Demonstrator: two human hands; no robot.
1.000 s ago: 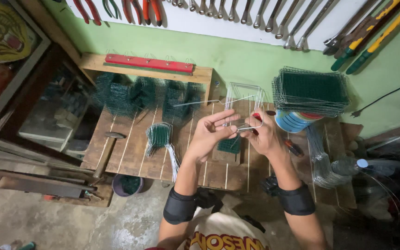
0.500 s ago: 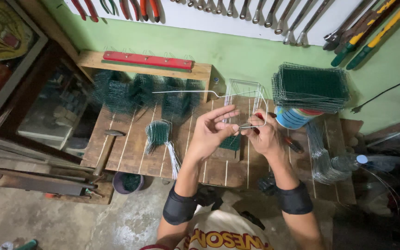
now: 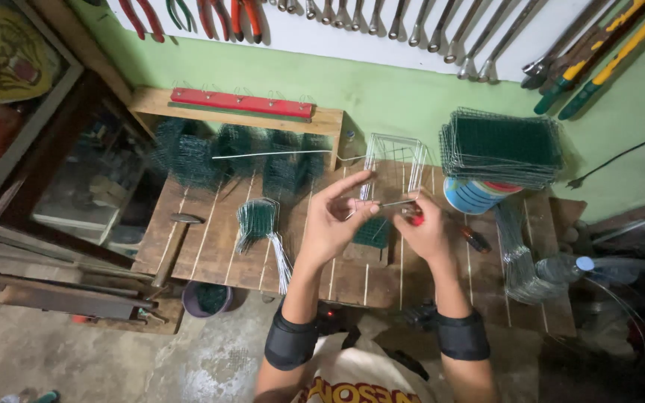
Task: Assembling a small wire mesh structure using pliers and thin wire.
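Over the wooden workbench [image 3: 210,254], my left hand [image 3: 334,220] pinches a long thin wire [image 3: 278,154] near its bent end, two fingers stretched out. My right hand [image 3: 423,227] grips a red-handled plier [image 3: 410,213] whose jaws meet the wire just right of my left fingertips. The wire runs left across the bench towards the green mesh pieces. A small green mesh piece [image 3: 373,233] lies on a wooden block under my hands. A bare wire frame [image 3: 396,160] stands behind them.
Stacked green mesh panels [image 3: 502,145] rest on a blue-striped tin [image 3: 472,195] at right. Folded mesh pieces [image 3: 188,153] line the back left, a mesh-and-wire bundle [image 3: 259,224] lies mid-bench, a hammer [image 3: 173,239] at left. Tools hang on the wall; a plastic bottle [image 3: 561,269] at right.
Both hands shifted slightly right and closer together on the wire. The wire's long end now points left over the mesh pieces.
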